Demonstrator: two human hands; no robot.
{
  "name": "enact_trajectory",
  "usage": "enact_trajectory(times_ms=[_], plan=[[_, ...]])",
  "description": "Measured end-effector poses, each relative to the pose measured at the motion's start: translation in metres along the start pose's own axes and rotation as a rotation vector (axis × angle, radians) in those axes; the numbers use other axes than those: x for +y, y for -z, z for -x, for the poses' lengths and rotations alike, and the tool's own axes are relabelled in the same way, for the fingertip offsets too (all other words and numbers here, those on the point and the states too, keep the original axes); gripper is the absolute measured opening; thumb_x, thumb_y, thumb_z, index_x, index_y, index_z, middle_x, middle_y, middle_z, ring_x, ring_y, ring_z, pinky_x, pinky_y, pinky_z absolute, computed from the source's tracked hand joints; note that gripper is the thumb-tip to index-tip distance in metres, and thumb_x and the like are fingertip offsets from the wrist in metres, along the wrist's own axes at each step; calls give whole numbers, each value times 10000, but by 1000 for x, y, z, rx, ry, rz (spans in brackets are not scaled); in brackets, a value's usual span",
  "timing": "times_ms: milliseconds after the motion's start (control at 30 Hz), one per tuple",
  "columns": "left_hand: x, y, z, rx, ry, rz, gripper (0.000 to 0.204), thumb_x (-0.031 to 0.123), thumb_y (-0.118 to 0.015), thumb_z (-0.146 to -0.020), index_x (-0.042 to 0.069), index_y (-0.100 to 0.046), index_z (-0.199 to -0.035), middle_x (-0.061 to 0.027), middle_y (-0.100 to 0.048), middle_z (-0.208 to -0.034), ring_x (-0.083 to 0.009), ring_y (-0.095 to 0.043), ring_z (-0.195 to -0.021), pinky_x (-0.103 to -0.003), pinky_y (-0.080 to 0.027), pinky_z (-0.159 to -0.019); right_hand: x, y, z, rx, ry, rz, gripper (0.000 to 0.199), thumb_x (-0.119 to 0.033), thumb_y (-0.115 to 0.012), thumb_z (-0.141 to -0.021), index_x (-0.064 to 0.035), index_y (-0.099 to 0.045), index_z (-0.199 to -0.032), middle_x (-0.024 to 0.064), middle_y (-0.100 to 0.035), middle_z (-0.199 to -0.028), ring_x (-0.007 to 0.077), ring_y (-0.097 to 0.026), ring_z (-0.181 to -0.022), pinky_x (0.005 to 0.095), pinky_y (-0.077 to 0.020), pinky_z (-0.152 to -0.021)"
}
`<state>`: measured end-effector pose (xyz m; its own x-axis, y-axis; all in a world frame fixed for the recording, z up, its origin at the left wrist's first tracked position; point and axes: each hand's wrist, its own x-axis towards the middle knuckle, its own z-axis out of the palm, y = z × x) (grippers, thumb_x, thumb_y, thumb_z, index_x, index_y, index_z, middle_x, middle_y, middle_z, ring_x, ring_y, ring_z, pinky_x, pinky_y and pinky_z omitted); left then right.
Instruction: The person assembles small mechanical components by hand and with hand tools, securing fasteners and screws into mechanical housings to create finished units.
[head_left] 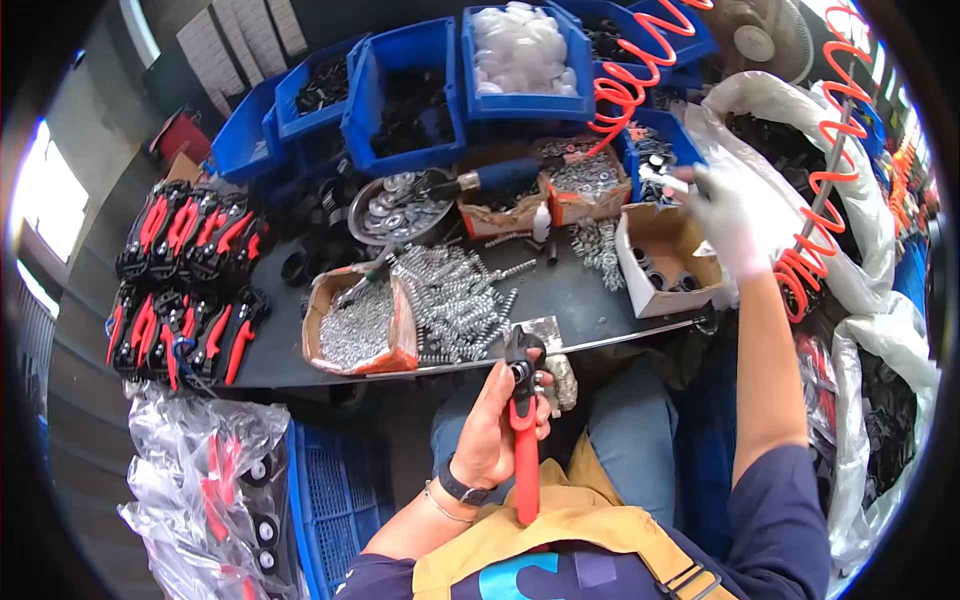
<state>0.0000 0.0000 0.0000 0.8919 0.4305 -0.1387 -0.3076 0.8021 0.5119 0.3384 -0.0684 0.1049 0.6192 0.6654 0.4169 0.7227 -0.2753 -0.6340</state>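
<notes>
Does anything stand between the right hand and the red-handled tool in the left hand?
Yes: in this view the open white carton on the bench lies between the right hand and the red-handled tool held in the left hand. The right hand looks raised, but one view cannot settle whether it clears the carton.

Smooth plastic on the red handle (pixel 526 460) — shiny metal springs (pixel 455 305), matt cloth apron (pixel 585 520), glossy plastic bag (pixel 180 440).
</notes>
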Motion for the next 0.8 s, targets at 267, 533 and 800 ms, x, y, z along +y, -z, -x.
enact_trajectory(times_ms=[267, 533, 800], plan=[[-15, -42, 8, 166, -221, -93, 274, 138, -552, -972, 71, -499, -1233, -2, -588, -1045, -95, -558, -887, -250, -470, -784, -117, -36, 203, 41, 715, 337, 416, -64, -650, -728, 19, -569, -1127, 71, -550, -766, 181, -542, -593, 288, -425, -509], [-51, -22, 9, 186, -412, -426, 499, 184, -671, -911, 52, -439, -1333, -41, -508, -1164, -133, -520, -1035, -284, -437, -901, -117, -42, 206, -16, 698, 449, 487, -88, -624, -765, 37, -518, -1223, 120, -575, -903, 213, -585, -723, 320, -469, -586], [-29, -15, 22, -45, -25, -559, 881, 154, -830, -710, 36, -317, -1416, -102, -433, -1293, -196, -469, -1180, -343, -381, -1032, -120, 1, 187, -529, 503, 157, 360, -107, -599, -813, -13, -590, -1161, 122, -559, -917, 282, -612, -773, 364, -514, -637]])
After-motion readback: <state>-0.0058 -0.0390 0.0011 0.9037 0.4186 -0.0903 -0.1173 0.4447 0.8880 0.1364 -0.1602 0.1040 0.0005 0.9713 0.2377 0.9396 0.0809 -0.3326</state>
